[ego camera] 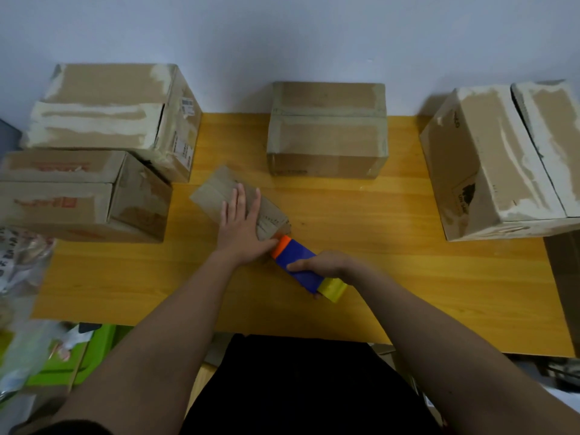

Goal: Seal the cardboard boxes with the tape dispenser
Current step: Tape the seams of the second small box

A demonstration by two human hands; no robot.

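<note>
- Far left, two cardboard boxes stand on the wooden tabletop (408, 277): a large box (110, 111) at the back with pale torn strips across its top and a shipping label on its right face, and a lower box (81, 196) with red print in front of it, the two touching.
- Beyond the tabletop's left edge lie clear plastic bags (22, 262) and something green (62, 365), blurred.
- The small cardboard box (219, 189) lies left of centre, set at an angle to the tabletop's edges, with its flaps closed and a seam running along its length.
- The left hand (241, 221) lies flat on top of it with fingers straight and spread, pressing down.
- The tape dispenser (298, 262) is blue with an orange nose and a yellow tape roll at its rear; the orange end touches the small box's near corner, just beside the left thumb.
- The right hand (326, 265) grips the dispenser's blue body, fingers curled round it.
- A medium closed box (326, 133) sits at the back centre, near the wall, well apart from the small box.
- Bare wood stretches right of the dispenser and toward the near edge.
- Far right, a large tilted box (502, 164) with peeled pale patches overhangs the tabletop's right side.
</note>
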